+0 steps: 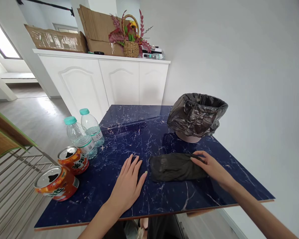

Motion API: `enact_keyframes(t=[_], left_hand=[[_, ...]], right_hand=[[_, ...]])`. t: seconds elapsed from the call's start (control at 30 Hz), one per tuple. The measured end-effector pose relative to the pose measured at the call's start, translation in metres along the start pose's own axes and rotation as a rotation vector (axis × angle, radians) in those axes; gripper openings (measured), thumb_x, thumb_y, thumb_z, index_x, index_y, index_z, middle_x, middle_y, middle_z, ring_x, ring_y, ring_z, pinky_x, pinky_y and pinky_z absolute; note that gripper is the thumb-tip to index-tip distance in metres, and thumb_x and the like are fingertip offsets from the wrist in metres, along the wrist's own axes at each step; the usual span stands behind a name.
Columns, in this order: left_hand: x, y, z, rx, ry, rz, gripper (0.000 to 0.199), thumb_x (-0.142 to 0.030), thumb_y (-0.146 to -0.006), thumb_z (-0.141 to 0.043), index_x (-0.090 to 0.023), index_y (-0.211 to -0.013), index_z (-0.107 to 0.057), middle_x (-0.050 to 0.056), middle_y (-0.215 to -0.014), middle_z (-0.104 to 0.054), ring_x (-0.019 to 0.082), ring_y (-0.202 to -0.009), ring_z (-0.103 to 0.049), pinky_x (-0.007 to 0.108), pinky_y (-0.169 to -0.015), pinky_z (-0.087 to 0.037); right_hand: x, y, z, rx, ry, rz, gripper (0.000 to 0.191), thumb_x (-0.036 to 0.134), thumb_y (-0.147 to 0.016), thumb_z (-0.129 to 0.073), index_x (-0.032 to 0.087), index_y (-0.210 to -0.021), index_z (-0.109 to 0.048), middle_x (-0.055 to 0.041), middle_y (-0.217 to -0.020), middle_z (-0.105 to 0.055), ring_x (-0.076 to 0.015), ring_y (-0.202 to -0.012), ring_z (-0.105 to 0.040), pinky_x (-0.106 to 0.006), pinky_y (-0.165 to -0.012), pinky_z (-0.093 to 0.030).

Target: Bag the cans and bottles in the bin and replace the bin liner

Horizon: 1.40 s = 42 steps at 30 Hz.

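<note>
My left hand (129, 181) lies flat on the dark blue marble-patterned table (137, 146), palm down with fingers stretched out, and holds nothing. To its right is a folded black cloth (174, 167), spread in a long strip on the tabletop. My right hand (210, 167) grips the cloth's right end with bent fingers; part of its grasp is hidden. Behind the cloth stands a small bin lined with a crinkled black plastic bag (196, 114), its mouth open.
Two opened orange drink cans (57, 183) stand at the table's left edge, with two clear water bottles (92, 127) behind them. A metal rack (12, 186) adjoins on the left. A white cabinet (119, 79) beyond bears cardboard boxes (99, 30) and a flower basket (131, 49).
</note>
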<state>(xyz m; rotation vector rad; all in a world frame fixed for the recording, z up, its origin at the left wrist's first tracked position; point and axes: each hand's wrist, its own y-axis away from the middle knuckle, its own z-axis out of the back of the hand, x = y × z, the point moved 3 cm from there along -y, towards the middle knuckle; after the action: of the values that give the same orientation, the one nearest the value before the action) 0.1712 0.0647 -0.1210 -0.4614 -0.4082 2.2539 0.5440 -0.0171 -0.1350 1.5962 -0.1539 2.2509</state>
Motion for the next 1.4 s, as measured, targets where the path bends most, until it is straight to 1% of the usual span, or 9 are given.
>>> enact_keyframes(t=[0.27,0.4,0.47,0.57,0.67,0.77,0.93,1.1,1.4], left_hand=[[0.001,0.001,-0.001,-0.026,0.011,0.008,0.049,-0.047,-0.111,-0.049,-0.020,-0.151,-0.058,0.012,-0.163,-0.055,0.036,-0.159,-0.039,0.060,-0.129,-0.039],[0.001,0.000,0.000,-0.008,-0.008,0.020,0.050,-0.048,-0.111,-0.050,-0.019,-0.151,-0.058,0.013,-0.163,-0.055,0.036,-0.158,-0.041,0.061,-0.127,-0.043],[0.001,0.000,0.000,-0.001,-0.014,0.027,0.051,-0.048,-0.111,-0.050,-0.019,-0.151,-0.057,0.013,-0.163,-0.055,0.037,-0.158,-0.041,0.061,-0.126,-0.044],[0.000,-0.001,0.000,-0.009,-0.001,0.025,0.050,-0.049,-0.110,-0.051,-0.021,-0.152,-0.056,0.011,-0.164,-0.054,0.036,-0.158,-0.042,0.060,-0.125,-0.045],[0.000,0.000,0.000,-0.006,0.007,0.017,0.049,-0.047,-0.110,-0.051,-0.022,-0.152,-0.056,0.010,-0.164,-0.054,0.036,-0.158,-0.041,0.060,-0.125,-0.045],[0.003,0.006,0.005,0.026,0.011,-0.004,0.050,-0.046,-0.110,-0.051,-0.023,-0.155,-0.054,0.010,-0.166,-0.052,0.035,-0.159,-0.040,0.059,-0.124,-0.047],[0.023,0.034,0.026,0.111,0.027,-0.060,0.058,-0.043,-0.110,-0.052,-0.031,-0.165,-0.041,0.004,-0.172,-0.044,0.033,-0.159,-0.040,0.056,-0.125,-0.046],[0.039,0.059,0.042,0.111,0.013,-0.060,0.063,-0.042,-0.109,-0.055,-0.031,-0.168,-0.035,0.006,-0.171,-0.044,0.033,-0.157,-0.044,0.056,-0.123,-0.049],[0.035,0.063,0.045,0.112,0.065,-0.019,0.058,-0.040,-0.110,-0.053,-0.030,-0.165,-0.041,0.004,-0.170,-0.046,0.032,-0.157,-0.042,0.057,-0.124,-0.048]], right_hand=[[-0.040,-0.037,0.112,-0.356,0.161,-0.027,0.063,0.071,-0.074,-0.070,0.022,-0.112,-0.062,-0.0135,-0.088,-0.080,-0.0347,-0.085,-0.079,-0.046,-0.074,-0.064],[-0.035,-0.035,0.139,-0.520,0.406,0.068,0.070,0.071,-0.080,-0.064,0.015,-0.122,-0.065,-0.0264,-0.121,-0.074,-0.0452,-0.113,-0.072,-0.065,-0.100,-0.054],[-0.031,-0.029,0.127,-0.530,0.526,0.199,0.071,0.068,-0.087,-0.061,0.015,-0.135,-0.063,-0.0258,-0.144,-0.064,-0.0446,-0.135,-0.060,-0.064,-0.118,-0.042],[-0.033,-0.018,0.081,-0.455,0.816,0.430,0.067,0.064,-0.102,-0.047,0.017,-0.150,-0.057,-0.0212,-0.157,-0.056,-0.0399,-0.148,-0.050,-0.060,-0.125,-0.037],[-0.048,-0.013,0.035,-0.396,1.066,0.437,0.067,0.058,-0.110,-0.027,0.021,-0.162,-0.046,-0.0178,-0.170,-0.043,-0.0448,-0.159,-0.032,-0.073,-0.121,-0.034],[-0.059,-0.011,0.010,-0.356,1.162,0.373,0.068,0.052,-0.112,-0.015,0.022,-0.168,-0.039,-0.0165,-0.173,-0.037,-0.0451,-0.162,-0.026,-0.078,-0.121,-0.029],[-0.054,-0.004,-0.003,-0.375,1.152,0.436,0.070,0.053,-0.113,-0.017,0.018,-0.170,-0.035,-0.0144,-0.175,-0.035,-0.0361,-0.165,-0.022,-0.068,-0.129,-0.021],[-0.040,0.015,-0.024,-0.361,0.984,0.429,0.069,0.056,-0.113,-0.022,0.020,-0.171,-0.031,-0.0139,-0.176,-0.031,-0.0372,-0.165,-0.021,-0.071,-0.129,-0.020],[0.012,0.064,-0.129,0.010,0.813,0.512,0.069,0.053,-0.112,-0.044,0.035,-0.174,-0.021,0.0008,-0.178,-0.024,-0.0343,-0.165,-0.021,-0.064,-0.133,-0.026]])
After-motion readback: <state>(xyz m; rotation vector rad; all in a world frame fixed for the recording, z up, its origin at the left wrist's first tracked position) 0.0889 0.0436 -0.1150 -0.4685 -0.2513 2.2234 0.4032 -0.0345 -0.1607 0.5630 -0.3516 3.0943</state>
